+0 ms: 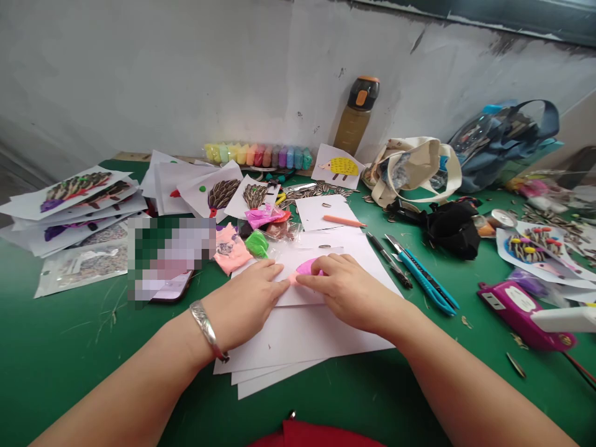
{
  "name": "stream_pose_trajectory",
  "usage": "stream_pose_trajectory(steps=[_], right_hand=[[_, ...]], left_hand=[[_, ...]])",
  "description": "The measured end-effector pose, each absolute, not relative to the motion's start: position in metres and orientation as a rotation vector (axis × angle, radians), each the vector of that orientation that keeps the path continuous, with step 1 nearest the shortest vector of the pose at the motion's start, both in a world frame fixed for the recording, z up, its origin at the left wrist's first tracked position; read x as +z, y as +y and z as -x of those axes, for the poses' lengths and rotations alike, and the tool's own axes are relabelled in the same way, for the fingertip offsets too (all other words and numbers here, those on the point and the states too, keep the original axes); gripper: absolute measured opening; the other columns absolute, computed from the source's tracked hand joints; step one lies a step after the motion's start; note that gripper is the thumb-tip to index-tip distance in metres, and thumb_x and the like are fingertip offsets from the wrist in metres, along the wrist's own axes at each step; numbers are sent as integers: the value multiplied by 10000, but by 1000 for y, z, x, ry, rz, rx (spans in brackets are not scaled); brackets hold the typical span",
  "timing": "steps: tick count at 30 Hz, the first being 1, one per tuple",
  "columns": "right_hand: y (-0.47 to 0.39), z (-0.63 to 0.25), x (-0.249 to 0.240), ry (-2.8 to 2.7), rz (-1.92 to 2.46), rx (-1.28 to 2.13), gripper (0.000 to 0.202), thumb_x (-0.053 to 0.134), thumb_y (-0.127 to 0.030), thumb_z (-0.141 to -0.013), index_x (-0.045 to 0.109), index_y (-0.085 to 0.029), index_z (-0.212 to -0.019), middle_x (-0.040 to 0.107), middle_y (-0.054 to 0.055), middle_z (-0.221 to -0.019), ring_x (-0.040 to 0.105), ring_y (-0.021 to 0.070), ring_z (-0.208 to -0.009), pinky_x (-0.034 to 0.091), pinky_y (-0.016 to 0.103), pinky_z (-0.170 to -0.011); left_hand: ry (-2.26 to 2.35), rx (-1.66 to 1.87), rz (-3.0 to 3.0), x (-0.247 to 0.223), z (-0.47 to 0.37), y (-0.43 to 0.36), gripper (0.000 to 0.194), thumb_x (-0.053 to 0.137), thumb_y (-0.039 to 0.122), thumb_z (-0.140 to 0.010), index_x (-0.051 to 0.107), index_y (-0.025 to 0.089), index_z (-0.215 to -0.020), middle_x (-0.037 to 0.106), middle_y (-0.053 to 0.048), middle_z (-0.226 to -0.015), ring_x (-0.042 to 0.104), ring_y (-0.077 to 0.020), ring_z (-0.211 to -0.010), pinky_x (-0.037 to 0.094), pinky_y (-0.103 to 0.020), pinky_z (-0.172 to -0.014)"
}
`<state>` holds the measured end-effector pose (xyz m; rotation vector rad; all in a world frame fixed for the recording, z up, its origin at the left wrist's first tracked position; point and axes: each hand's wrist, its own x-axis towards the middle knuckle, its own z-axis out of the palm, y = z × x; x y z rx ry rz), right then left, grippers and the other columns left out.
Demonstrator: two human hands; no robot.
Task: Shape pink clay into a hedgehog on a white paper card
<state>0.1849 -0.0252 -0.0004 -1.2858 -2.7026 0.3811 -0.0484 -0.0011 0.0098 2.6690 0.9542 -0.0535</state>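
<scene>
A flat shape of pink-purple clay (305,267) with a small peach piece (293,278) at its left end lies on white paper (298,335). My left hand (246,298) rests on the paper from the left, its index fingertip at the peach piece. From the right, my right hand (349,288) bends over the purple clay, fingertips pressing on it and beside the peach piece. Its thumb and fingers are partly bunched, and the clay beneath them is partly hidden. Just left of the sheet are peach clay (230,248) and green clay (257,244).
Beyond my hands lie an orange stick (344,221) and sunflower seeds (326,189). A black pen (389,259) and a blue cutter (426,279) are at the right, near a magenta glue gun (524,316). Stacked pictures (74,202) and a phone (170,288) stand left.
</scene>
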Motion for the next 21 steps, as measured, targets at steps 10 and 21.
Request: stream_pose_trajectory(steps=[10,21], right_hand=[[-24,-185,0,-2744,1283,406,460,452,-42,-923,663,-298,-1242,591,63,-1028,479,205,-941,328,361,-875],[-22,-181,-4,-2731,1364,328,487,413,-24,-921,604,-258,-1303,598,66,-1003,517,210,-967,331,362,-880]], left_hand=[[987,-111,-2642,13,44,-4,333,390,152,-997,633,187,-1222,574,-122,-1101,502,-286,-1059,459,-455,-932],[1038,-115,-2654,12,42,-5,326,426,170,-991,630,200,-1243,572,-112,-1088,531,-280,-1019,480,-452,-897]])
